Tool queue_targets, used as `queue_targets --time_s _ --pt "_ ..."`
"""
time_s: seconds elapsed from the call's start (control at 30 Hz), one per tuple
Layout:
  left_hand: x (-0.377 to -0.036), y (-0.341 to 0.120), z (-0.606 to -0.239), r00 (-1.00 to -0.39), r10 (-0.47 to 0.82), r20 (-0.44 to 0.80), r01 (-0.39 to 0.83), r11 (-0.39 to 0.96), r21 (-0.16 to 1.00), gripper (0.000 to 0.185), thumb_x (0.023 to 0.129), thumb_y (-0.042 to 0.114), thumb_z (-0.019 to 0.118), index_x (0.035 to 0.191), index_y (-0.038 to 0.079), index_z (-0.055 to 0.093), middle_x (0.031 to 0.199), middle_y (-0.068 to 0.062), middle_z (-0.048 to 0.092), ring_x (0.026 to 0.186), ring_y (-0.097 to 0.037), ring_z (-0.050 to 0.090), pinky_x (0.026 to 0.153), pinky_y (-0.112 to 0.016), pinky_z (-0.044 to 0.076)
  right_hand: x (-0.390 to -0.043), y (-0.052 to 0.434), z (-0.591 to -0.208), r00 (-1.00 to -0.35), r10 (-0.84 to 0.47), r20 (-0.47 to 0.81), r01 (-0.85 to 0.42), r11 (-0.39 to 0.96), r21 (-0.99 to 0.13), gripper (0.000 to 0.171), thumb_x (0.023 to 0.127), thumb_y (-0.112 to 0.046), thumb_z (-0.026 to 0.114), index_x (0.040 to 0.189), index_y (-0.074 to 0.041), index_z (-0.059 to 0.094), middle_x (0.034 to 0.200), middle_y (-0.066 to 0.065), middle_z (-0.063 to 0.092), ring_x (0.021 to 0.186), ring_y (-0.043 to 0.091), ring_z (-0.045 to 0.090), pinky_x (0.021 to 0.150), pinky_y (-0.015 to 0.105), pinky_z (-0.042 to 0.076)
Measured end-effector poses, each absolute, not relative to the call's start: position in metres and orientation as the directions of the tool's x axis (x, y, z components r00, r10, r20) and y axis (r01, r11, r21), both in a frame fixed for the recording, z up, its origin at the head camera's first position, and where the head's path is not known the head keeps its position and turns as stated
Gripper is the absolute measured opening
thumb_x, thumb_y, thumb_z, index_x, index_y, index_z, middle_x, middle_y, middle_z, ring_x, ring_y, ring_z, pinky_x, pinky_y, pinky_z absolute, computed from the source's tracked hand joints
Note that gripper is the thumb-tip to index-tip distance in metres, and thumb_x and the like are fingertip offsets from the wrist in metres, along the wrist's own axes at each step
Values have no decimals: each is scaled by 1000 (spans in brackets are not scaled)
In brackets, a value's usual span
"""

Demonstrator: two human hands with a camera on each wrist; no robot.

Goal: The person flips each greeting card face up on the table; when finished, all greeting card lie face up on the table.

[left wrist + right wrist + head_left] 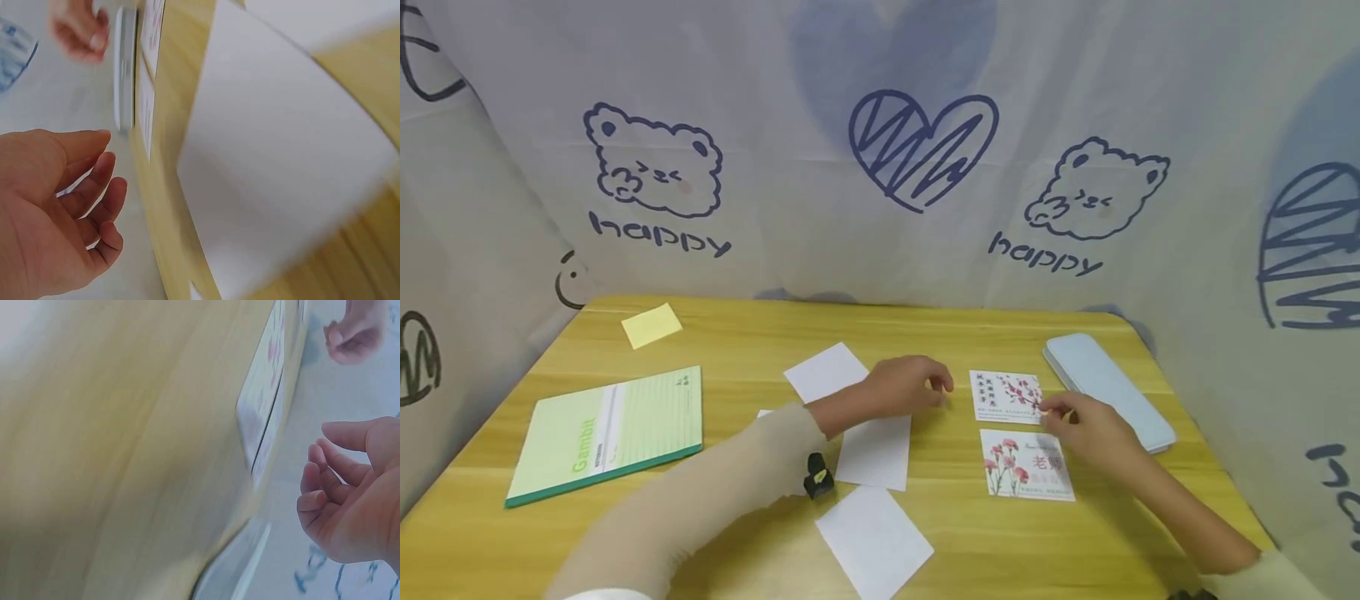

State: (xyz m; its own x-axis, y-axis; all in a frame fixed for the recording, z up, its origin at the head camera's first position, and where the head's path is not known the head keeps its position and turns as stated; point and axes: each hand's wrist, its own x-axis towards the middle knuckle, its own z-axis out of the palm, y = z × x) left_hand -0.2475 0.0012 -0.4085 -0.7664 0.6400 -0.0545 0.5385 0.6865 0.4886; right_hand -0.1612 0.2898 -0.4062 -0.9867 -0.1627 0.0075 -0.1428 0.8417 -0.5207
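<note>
You are hovering right hand (1090, 427) over near-right corner of blossom card (1006, 396), right of table (737, 333) centre, fingers loosely curled, gripping nothing. Left hand (904, 385) relaxed, empty, just left. Pinch corner cleanly; avoid nudging carnation card (1011, 467) just nearer.

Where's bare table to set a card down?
Bare wood lies between the yellow sticky note and the pencil case, and in front of the green notebook. The middle is crowded: white sheets, flower cards, both hands.
</note>
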Motion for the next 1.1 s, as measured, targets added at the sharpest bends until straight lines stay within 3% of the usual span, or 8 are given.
queue_targets --time_s 0.17,0.37,0.73,0.93,1.1 --pt "-256 -37 -410 -790 609 -78 481 693 537 18 98 26 65 114 20 72 105 9 69 93 -10 61 78 -34 48 -164 255 -412 -972 -234 -5 -194 818 -542 19 95 -19 69 112 -9 71 91 -3 63 69 12 51 57 26 42" --pt "-257 -69 -413 -801 582 -142 431 724 538 19 95 28 70 113 24 72 107 11 67 94 -10 60 83 -35 48 -172 206 -415 -952 -304 -45 -224 786 -576 32 95 -30 70 121 -11 68 106 -2 66 72 11 56 57 29 46" --pt "-248 -102 -426 -795 581 -175 440 750 494 25 86 24 81 110 20 73 109 6 68 100 -13 57 93 -37 48 -196 151 -440 -939 -335 -82 -238 802 -548 48 88 -45 76 125 -16 67 119 0 64 101 16 60 87 42 50" --pt "-245 -107 -430 -802 572 -173 424 749 509 28 87 23 81 113 18 73 109 3 64 96 -13 55 90 -35 48 -199 140 -441 -949 -299 -98 -218 850 -480 51 84 -49 79 121 -16 69 106 -1 62 85 14 57 71 36 48" --pt "-244 -109 -430 -805 569 -167 420 745 517 27 87 23 80 113 18 73 109 3 65 97 -13 55 89 -34 48 -199 135 -438 -950 -285 -126 -194 858 -476 44 84 -44 80 115 -15 67 97 -3 59 79 14 54 67 32 44"
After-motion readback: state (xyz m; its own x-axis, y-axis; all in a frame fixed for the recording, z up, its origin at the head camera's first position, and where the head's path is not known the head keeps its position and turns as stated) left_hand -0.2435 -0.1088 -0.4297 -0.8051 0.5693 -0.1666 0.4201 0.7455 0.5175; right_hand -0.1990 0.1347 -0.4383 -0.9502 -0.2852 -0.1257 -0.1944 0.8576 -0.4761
